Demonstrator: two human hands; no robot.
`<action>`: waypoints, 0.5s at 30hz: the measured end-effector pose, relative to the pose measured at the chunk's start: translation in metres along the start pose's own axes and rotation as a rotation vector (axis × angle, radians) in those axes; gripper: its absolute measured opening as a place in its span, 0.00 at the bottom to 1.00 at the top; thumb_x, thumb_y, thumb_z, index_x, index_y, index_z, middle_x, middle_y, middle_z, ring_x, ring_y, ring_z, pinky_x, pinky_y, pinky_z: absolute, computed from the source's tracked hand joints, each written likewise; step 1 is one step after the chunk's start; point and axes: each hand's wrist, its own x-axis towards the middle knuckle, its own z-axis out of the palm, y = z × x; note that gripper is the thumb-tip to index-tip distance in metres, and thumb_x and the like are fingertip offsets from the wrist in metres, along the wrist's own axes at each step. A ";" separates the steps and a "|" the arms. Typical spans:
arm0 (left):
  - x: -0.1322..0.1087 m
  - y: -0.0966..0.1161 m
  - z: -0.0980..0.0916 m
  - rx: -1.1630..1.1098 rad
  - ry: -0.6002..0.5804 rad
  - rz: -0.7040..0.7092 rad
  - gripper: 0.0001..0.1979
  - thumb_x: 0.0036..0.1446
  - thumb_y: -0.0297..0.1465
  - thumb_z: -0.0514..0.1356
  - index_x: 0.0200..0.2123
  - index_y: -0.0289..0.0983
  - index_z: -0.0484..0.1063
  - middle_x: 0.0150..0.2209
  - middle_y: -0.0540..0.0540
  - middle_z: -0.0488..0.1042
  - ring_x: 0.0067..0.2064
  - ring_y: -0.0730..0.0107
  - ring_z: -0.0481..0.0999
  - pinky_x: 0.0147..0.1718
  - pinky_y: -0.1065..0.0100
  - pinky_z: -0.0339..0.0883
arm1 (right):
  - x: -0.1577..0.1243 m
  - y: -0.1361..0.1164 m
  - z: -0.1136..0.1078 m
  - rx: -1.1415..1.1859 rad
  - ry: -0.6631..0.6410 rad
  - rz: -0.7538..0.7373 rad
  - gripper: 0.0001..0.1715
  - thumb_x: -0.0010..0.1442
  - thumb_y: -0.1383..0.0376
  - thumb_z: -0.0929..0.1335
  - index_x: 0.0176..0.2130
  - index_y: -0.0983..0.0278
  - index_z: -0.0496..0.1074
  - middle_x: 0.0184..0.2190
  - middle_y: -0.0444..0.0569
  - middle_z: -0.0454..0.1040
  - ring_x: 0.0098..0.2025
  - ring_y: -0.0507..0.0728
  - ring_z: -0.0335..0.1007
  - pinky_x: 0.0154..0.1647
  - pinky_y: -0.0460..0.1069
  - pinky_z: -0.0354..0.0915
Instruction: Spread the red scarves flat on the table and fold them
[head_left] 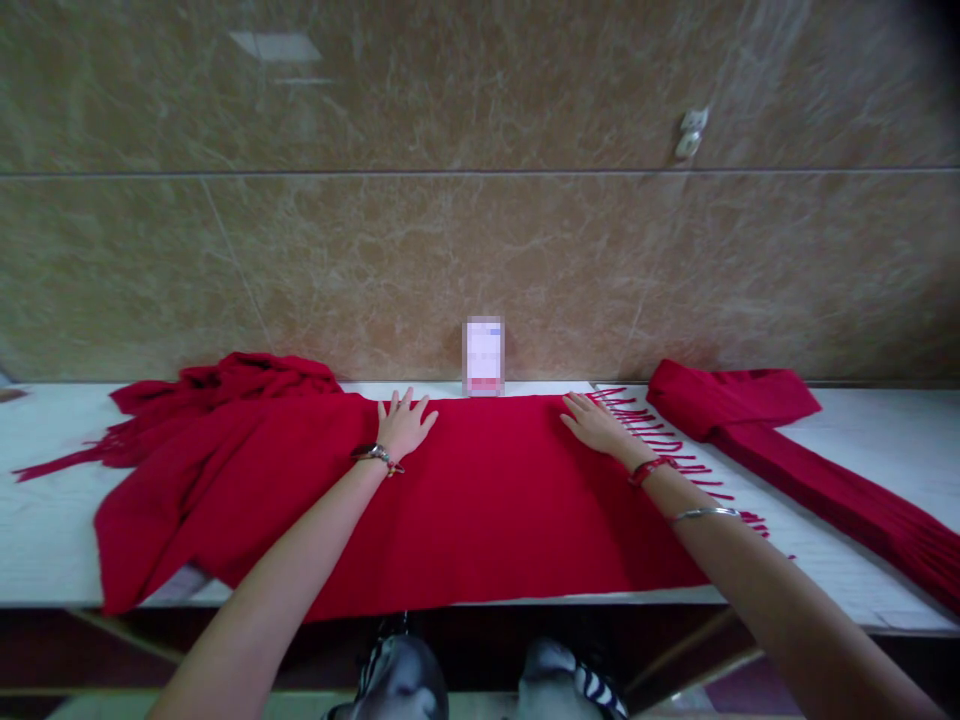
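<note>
A red fringed scarf (480, 500) lies spread across the white table, flat in the middle and bunched up in folds toward the left. My left hand (405, 425) rests on its far edge with the fingers spread. Near the fringed right end, my right hand (596, 425) lies flat on the cloth, fingers stretched out. Neither hand grips anything. The tassels (660, 435) fan out to the right of my right hand. Part of the scarf is hidden under my forearms.
On the right lies another red scarf (750, 430), folded into a long strip. A blurred-out phone-like object (484, 355) leans at the wall behind the white table (855, 590). White sockets or fittings (691, 133) are on the brown marbled wall (480, 260). My knees are below the table's front edge.
</note>
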 end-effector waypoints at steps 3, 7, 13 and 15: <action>-0.019 0.016 -0.009 -0.050 -0.119 0.040 0.30 0.57 0.50 0.37 0.60 0.46 0.47 0.63 0.45 0.40 0.62 0.45 0.38 0.53 0.42 0.40 | -0.002 -0.050 -0.018 0.106 -0.014 -0.075 0.32 0.62 0.56 0.50 0.60 0.70 0.49 0.61 0.59 0.48 0.62 0.63 0.39 0.57 0.62 0.46; -0.044 0.030 -0.008 -0.085 -0.218 0.104 0.31 0.56 0.52 0.37 0.60 0.48 0.46 0.63 0.46 0.41 0.62 0.46 0.40 0.53 0.44 0.40 | -0.016 -0.115 -0.023 0.211 -0.082 -0.221 0.33 0.62 0.53 0.50 0.60 0.68 0.49 0.61 0.56 0.47 0.62 0.62 0.39 0.57 0.62 0.45; -0.053 0.027 -0.003 -0.042 -0.189 0.141 0.28 0.57 0.49 0.39 0.60 0.48 0.48 0.63 0.49 0.44 0.62 0.51 0.43 0.55 0.48 0.41 | -0.051 -0.084 -0.012 0.107 -0.073 -0.241 0.30 0.63 0.56 0.50 0.60 0.66 0.51 0.61 0.54 0.49 0.61 0.61 0.44 0.57 0.60 0.46; -0.053 0.025 -0.003 -0.042 -0.190 0.143 0.28 0.57 0.49 0.39 0.60 0.48 0.48 0.63 0.49 0.44 0.62 0.51 0.43 0.55 0.48 0.41 | -0.063 -0.048 -0.008 0.058 -0.065 -0.176 0.29 0.63 0.57 0.51 0.59 0.65 0.52 0.60 0.55 0.51 0.61 0.61 0.46 0.56 0.61 0.49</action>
